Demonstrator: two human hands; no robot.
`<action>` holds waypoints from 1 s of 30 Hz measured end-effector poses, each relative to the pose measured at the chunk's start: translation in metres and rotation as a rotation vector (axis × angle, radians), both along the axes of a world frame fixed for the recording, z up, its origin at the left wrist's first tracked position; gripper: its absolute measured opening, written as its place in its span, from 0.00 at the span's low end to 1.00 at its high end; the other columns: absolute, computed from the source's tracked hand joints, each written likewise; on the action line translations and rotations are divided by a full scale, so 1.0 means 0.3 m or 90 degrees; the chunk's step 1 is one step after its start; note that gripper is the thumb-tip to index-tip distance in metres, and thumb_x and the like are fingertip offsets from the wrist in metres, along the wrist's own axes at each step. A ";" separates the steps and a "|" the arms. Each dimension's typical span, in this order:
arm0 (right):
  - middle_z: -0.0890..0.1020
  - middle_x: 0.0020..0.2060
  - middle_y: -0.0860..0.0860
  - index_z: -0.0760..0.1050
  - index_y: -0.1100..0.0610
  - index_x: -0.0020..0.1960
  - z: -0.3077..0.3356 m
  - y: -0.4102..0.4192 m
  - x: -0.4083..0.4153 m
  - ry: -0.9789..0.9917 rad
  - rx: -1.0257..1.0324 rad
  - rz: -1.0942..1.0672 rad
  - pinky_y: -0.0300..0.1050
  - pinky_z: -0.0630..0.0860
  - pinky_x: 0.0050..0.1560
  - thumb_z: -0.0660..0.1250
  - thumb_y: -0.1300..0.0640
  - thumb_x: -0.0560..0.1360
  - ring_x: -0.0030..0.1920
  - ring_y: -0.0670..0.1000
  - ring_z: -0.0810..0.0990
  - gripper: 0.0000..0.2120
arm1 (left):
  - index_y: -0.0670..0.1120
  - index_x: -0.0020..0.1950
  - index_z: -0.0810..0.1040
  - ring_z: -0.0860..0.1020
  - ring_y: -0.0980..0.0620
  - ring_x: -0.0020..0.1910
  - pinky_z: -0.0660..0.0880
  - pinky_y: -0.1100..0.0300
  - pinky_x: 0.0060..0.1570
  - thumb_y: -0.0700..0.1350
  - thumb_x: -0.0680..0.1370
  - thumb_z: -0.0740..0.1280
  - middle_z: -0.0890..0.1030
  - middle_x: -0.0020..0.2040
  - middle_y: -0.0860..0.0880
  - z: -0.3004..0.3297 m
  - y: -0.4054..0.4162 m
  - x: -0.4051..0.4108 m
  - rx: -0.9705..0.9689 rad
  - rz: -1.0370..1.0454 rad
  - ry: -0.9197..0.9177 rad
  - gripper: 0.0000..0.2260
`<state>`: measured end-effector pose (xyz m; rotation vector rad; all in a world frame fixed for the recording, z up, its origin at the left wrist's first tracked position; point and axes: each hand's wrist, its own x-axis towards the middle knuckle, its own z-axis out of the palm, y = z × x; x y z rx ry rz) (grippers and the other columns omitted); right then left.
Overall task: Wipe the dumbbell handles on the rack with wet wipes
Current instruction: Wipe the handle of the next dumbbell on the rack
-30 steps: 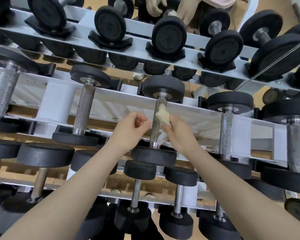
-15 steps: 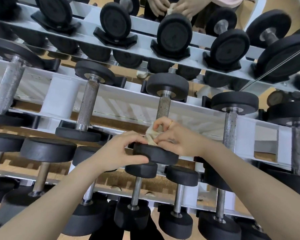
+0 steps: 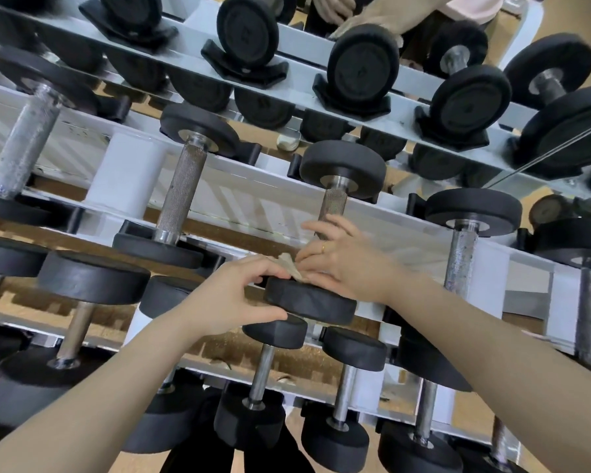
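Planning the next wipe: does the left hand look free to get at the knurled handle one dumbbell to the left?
Probably yes: that knurled handle stands bare with nothing before it, but the left hand now grips the near weight.

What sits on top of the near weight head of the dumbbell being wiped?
A crumpled wet wipe, pinched between the left hand and right hand. They cover the lower handle.
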<state>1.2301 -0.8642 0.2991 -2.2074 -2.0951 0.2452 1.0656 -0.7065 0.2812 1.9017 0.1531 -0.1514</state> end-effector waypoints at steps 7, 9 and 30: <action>0.82 0.36 0.51 0.79 0.58 0.38 0.025 0.085 0.128 -0.193 0.102 0.032 0.51 0.66 0.58 0.61 0.66 0.70 0.49 0.57 0.81 0.10 | 0.63 0.52 0.75 0.75 0.62 0.54 0.70 0.68 0.56 0.58 0.65 0.71 0.76 0.53 0.65 -0.003 0.011 0.010 0.020 -0.011 -0.017 0.17; 0.81 0.36 0.54 0.78 0.60 0.39 0.034 0.104 0.136 -0.201 0.105 -0.026 0.48 0.71 0.50 0.57 0.66 0.72 0.45 0.57 0.81 0.12 | 0.63 0.52 0.74 0.74 0.63 0.55 0.69 0.70 0.56 0.57 0.65 0.72 0.76 0.54 0.65 -0.006 0.011 0.009 0.017 -0.013 -0.010 0.17; 0.82 0.45 0.51 0.80 0.60 0.49 -0.012 0.057 0.176 -0.299 0.149 0.012 0.47 0.75 0.50 0.59 0.64 0.75 0.50 0.55 0.75 0.11 | 0.64 0.49 0.75 0.74 0.61 0.52 0.69 0.71 0.52 0.61 0.62 0.71 0.74 0.50 0.62 0.014 0.038 0.063 0.020 -0.112 0.055 0.17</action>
